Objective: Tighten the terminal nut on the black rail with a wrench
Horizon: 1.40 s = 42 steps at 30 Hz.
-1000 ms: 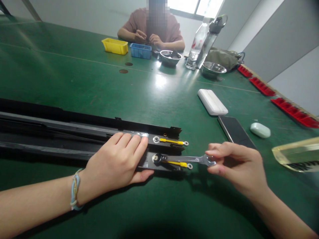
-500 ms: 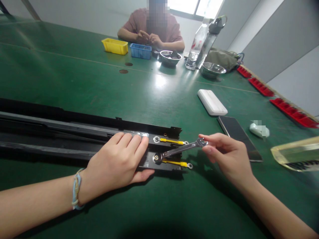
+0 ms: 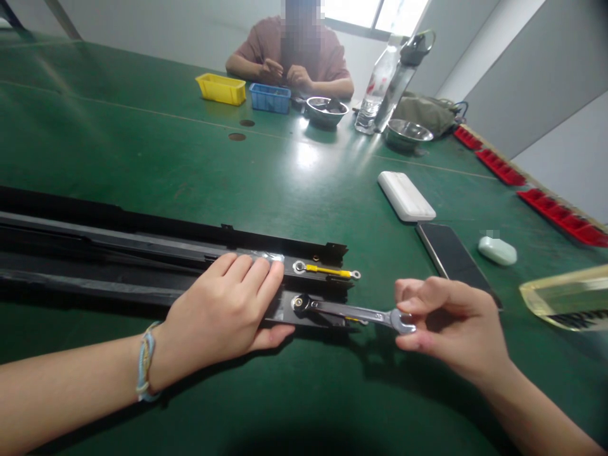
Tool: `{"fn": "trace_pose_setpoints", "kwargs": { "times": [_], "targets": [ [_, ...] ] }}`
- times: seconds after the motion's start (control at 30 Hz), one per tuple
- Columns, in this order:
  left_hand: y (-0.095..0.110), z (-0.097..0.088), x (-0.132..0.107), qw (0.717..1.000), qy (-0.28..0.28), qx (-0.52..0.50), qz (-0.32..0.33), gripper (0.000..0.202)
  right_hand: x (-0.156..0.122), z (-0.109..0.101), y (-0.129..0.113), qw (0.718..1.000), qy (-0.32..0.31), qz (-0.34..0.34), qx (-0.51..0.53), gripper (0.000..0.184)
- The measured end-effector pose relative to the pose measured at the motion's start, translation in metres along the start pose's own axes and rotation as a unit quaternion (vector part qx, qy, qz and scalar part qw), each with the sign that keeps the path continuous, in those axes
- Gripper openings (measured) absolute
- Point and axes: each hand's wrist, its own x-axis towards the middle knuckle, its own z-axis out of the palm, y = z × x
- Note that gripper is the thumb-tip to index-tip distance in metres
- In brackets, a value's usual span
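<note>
A long black rail assembly (image 3: 118, 250) lies across the green table (image 3: 266, 183). My left hand (image 3: 225, 310) rests flat on its right end, fingers together, pressing it down. My right hand (image 3: 449, 326) pinches the free end of a small silver wrench (image 3: 354, 311). The wrench's other end sits on a bolt (image 3: 299, 303) at the rail's near right end. A yellow-sleeved wire with ring terminals (image 3: 327, 271) lies on the rail just behind. A second yellow wire is mostly hidden under the wrench.
A white power bank (image 3: 405, 196), a dark phone (image 3: 451, 253) and a small white case (image 3: 496, 250) lie to the right. A clear block (image 3: 565, 294) is at the right edge. Across the table a person sits with yellow (image 3: 221, 88) and blue (image 3: 270, 98) bins, metal bowls and a bottle.
My right hand swung the wrench handle toward me around the bolt, from angled away to angled slightly near. My left hand has stayed put.
</note>
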Motion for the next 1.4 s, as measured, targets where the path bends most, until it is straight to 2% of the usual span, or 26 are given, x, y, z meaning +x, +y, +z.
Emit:
{"fn": "trace_pose_setpoints", "kwargs": {
  "times": [0.2, 0.4, 0.53, 0.7, 0.93, 1.2, 1.4],
  "targets": [
    [0.002, 0.002, 0.003, 1.0, 0.0, -0.004, 0.0, 0.062, -0.003, 0.0, 0.001, 1.0, -0.003, 0.001, 0.007, 0.023],
    [0.003, 0.003, 0.003, 1.0, 0.002, -0.002, 0.0, 0.062, -0.004, 0.004, -0.004, 0.999, -0.032, -0.03, -0.002, 0.024],
    [0.004, 0.003, 0.004, 1.0, -0.002, 0.003, 0.0, 0.063, -0.004, 0.004, -0.004, 0.999, -0.03, -0.035, -0.006, 0.024],
    [0.003, 0.003, 0.003, 1.0, -0.003, -0.001, 0.0, 0.062, -0.002, 0.0, -0.001, 1.0, 0.002, -0.012, -0.005, 0.02],
    [0.001, 0.0, -0.003, 1.0, 0.002, -0.006, -0.002, 0.062, 0.003, 0.0, -0.002, 0.989, 0.09, 0.047, -0.107, 0.015],
    [0.002, 0.0, 0.0, 1.0, 0.0, -0.01, -0.005, 0.06, 0.009, 0.001, 0.004, 0.983, 0.109, 0.057, -0.138, 0.006],
    [0.003, 0.002, -0.001, 1.0, 0.001, -0.012, -0.008, 0.059, 0.009, 0.0, 0.009, 0.981, 0.107, 0.077, -0.145, 0.013]
  ]
}}
